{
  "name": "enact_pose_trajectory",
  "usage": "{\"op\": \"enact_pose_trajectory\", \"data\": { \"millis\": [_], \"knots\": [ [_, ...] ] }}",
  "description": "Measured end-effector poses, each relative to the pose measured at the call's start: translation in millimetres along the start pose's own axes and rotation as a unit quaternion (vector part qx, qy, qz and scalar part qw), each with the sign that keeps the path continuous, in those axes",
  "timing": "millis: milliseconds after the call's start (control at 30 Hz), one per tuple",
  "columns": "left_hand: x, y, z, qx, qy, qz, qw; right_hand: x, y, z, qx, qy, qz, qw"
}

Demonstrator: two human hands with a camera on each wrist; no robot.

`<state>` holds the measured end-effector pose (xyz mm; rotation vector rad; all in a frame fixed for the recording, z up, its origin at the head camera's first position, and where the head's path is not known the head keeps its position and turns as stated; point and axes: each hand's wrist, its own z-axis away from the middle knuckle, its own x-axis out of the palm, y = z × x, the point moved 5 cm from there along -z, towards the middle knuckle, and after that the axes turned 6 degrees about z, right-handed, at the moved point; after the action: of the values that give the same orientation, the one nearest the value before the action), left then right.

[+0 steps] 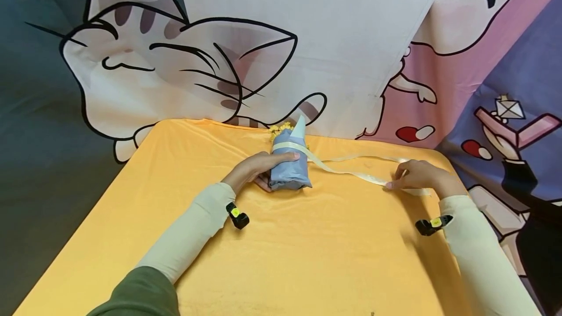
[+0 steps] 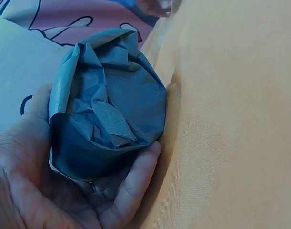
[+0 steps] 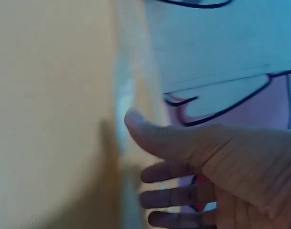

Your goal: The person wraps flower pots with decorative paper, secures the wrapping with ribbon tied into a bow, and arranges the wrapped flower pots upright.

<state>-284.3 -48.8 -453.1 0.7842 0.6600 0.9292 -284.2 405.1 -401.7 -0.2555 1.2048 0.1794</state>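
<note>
The wrap is plain grey-blue, with a paler, whitish-blue tip; the flowers are yellow and the ribbon pale cream. Plain yellow-orange covers the counter. Cream sleeves, one green higher up. The backdrop is white, pink, violet-blue and dark grey-teal, its white cat black-outlined with mauve-brown stripes.

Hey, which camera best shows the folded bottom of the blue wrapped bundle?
The left wrist view: the folded bottom faces that camera, large, with its creases plain. The head view mainly shows the bundle's side, with little of the bottom. The right wrist view doesn't show it.
</note>
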Motion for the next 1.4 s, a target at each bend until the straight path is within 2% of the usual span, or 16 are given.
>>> {"op": "enact_pose_trajectory", "data": {
  "millis": [167,300,433,567,600,700,767,867,967,1033,1100,1233,1400],
  "knots": [
    [-0.5,1.3,2.0,0.005,0.006,0.007,0.9999,-22.7,13,-5,0.053,0.030,-0.007,0.998],
    [0.2,0.5,3.0,0.007,0.015,0.008,0.9998,-16.8,29,-15,0.109,0.008,-0.027,0.994],
    [1.9,-1.4,3.4,0.008,0.022,0.003,0.9997,-1.3,38,-26,0.104,0.014,-0.016,0.994],
    [3.7,-1.4,4.4,0.011,0.029,0.000,0.9995,8.9,40,-31,0.082,0.034,-0.011,0.996],
    [4.1,-1.3,4.5,0.011,0.029,0.000,0.9995,10.2,40,-32,0.086,0.032,-0.016,0.996],
    [5.0,-1.4,4.1,0.015,0.030,-0.003,0.9994,1.2,30,-37,0.080,0.076,-0.006,0.994],
    [4.9,-1.6,3.8,0.014,0.032,-0.003,0.9994,-11.0,14,-40,0.074,0.110,-0.018,0.991],
    [3.6,-2.0,4.2,0.015,0.039,-0.005,0.9991,-34.9,-25,-44,0.053,0.177,-0.064,0.981],
    [3.4,-2.2,4.2,0.015,0.043,-0.004,0.9989,-54.7,-71,-48,0.011,0.236,-0.102,0.966],
    [3.8,-2.3,3.8,0.017,0.043,-0.006,0.9989,-64.0,-103,-52,-0.025,0.256,-0.121,0.959],
    [4.0,-2.3,3.4,0.019,0.041,-0.006,0.9990,-70.9,-138,-56,-0.061,0.254,-0.132,0.956],
    [3.8,-2.3,3.1,0.026,0.039,-0.004,0.9989,-80.5,-206,-70,-0.130,0.221,-0.145,0.956],
    [4.1,-1.8,3.8,0.026,0.037,-0.002,0.9990,-93.7,-282,-89,-0.196,0.200,-0.141,0.950]
  ]
}}
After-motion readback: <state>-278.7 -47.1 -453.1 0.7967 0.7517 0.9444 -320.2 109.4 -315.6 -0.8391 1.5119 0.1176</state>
